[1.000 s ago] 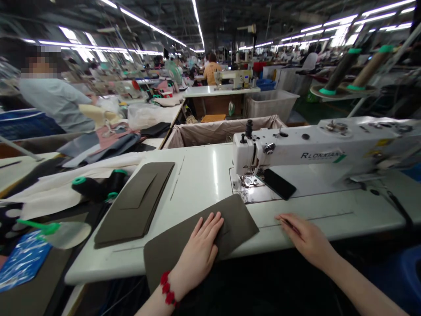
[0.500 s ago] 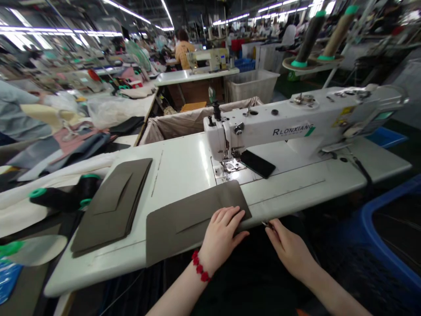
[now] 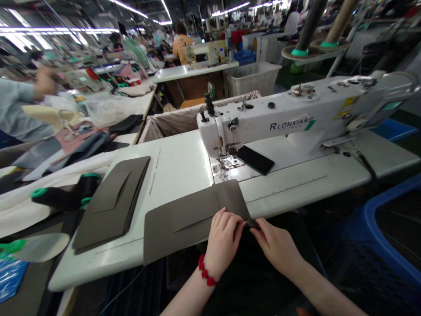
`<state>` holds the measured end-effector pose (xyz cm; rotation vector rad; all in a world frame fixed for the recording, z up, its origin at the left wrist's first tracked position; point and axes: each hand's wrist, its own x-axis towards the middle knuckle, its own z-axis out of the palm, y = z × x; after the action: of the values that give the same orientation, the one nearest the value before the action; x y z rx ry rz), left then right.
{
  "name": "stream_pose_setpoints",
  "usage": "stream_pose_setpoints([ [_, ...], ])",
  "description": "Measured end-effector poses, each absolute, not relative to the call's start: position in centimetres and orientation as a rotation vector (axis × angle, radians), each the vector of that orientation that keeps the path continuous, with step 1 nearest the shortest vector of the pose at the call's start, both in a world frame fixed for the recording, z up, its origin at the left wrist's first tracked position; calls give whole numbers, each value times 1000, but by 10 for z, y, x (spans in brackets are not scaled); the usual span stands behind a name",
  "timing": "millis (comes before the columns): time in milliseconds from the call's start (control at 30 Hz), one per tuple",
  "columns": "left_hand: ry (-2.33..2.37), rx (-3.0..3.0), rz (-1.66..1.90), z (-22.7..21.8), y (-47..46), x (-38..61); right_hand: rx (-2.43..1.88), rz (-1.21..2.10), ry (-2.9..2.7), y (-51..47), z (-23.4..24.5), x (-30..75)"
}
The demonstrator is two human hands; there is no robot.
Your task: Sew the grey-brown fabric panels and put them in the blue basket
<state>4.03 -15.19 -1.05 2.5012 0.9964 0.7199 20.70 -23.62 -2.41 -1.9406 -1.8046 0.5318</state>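
A grey-brown flat panel point(image 3: 194, 215) with a slit-like pocket opening lies at the table's front edge, before the sewing machine's needle area. My left hand point(image 3: 223, 235), with a red bracelet at the wrist, rests on its right end. Thumb and forefinger pinch together at the panel's near right corner. Close beside them, my right hand point(image 3: 276, 243) grips small thread snips point(image 3: 252, 223), dark and mostly covered by the fingers. The snips' tip meets the left fingertips at the corner; whether a thread is there is too small to tell.
The white sewing machine point(image 3: 263, 123) stands behind the panel, a black phone point(image 3: 255, 159) lying by its needle plate. A stack of similar panels point(image 3: 112, 202) lies left. Black thread cones point(image 3: 55, 198) lie further left. A blue basket point(image 3: 371, 219) stands right. Another person point(image 3: 19, 105) works at far left.
My right hand has moved left with the snips, up to the panel's corner. My left hand's thumb and forefinger have closed into a pinch there, having been spread before.
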Motion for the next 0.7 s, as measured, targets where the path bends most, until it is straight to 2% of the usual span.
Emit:
stream_pose_setpoints([
  [200,999,2456,705,-4,-154,41,-2022,478,-1768,-231,-29,208],
  [367,704,2409,552,19,-130,2,-1989,519,-1573,-237,-27,223],
  [533,1282,2521,414,22,-79,-54,-1865,608,-1632,-242,-22,217],
  [700,1470,2608,220,20,-63,-72,-1836,607,-1817,-236,-26,198],
])
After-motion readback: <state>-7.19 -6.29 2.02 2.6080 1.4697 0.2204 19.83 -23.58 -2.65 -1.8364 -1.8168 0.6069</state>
